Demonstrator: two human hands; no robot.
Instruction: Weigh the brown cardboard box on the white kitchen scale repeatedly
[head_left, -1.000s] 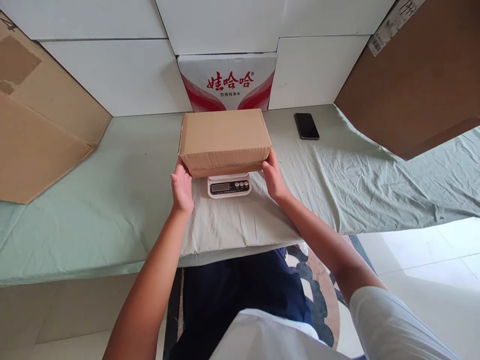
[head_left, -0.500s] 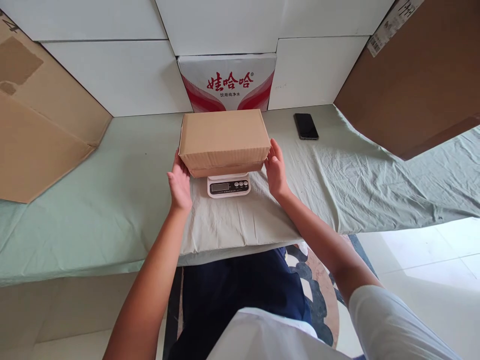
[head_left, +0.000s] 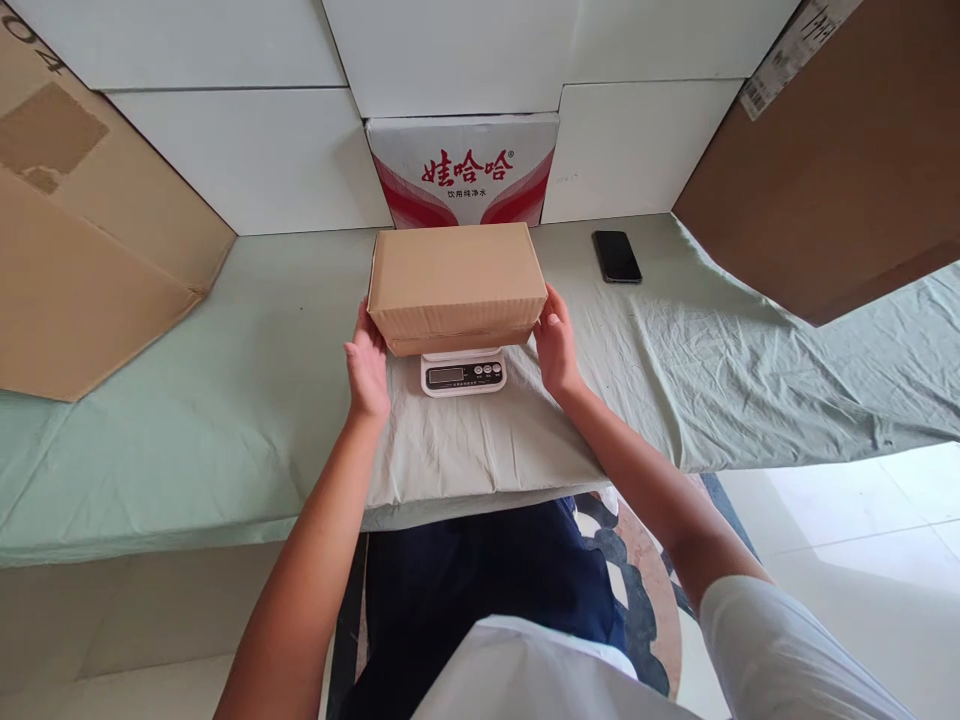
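Note:
A plain brown cardboard box, closed, sits level over a small white digital scale. The scale's front, with its display and buttons, sticks out below the box; its weighing platform is mostly hidden. My left hand is at the box's left end, fingers stretched along the lower side and thumb held away. At the right end my right hand touches the lower corner, its fingertips partly hidden behind the box. Between them, both hands hold the box. I cannot tell how much of its weight rests on the scale.
A black phone lies on the green cloth to the right. Behind stands a white and red carton against white panels. Large cardboard boxes flank the table at left and right. The table's front edge is close to my body.
The view has shifted slightly, moving everything a little to the right in the picture. The box, scale and hands keep nearly the same places relative to one another.

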